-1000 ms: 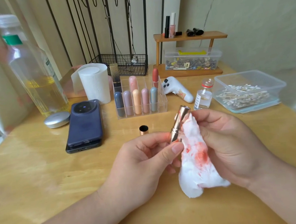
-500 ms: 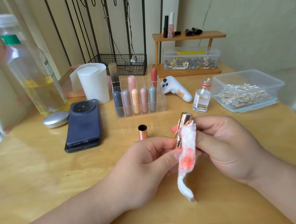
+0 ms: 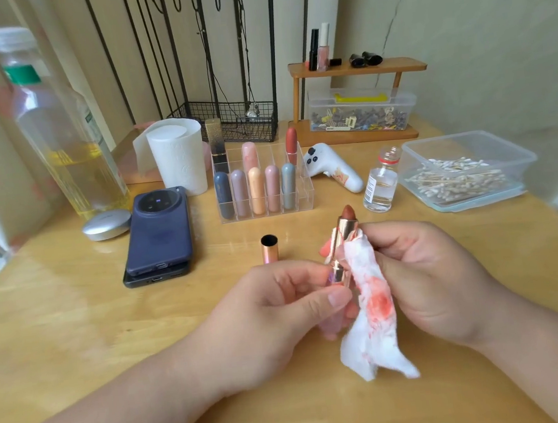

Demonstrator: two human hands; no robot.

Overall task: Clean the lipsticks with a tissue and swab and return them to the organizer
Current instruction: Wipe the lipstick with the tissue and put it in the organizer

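Lipsticks (image 3: 257, 190): 8 in organizer (image 3: 307, 202), 1 in hands (image 3: 273, 303)

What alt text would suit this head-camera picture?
The left hand grips the base of an open rose-gold lipstick while the right hand presses a red-stained tissue against it, above a wooden table. Its cap stands before a clear organizer of lipsticks.

Uncapped rose-gold lipstick (image 3: 344, 233) near-upright, red-stained tissue (image 3: 377, 307) against barrel; cap (image 3: 270, 249) standing nearby; clear organizer (image 3: 305, 193) behind.
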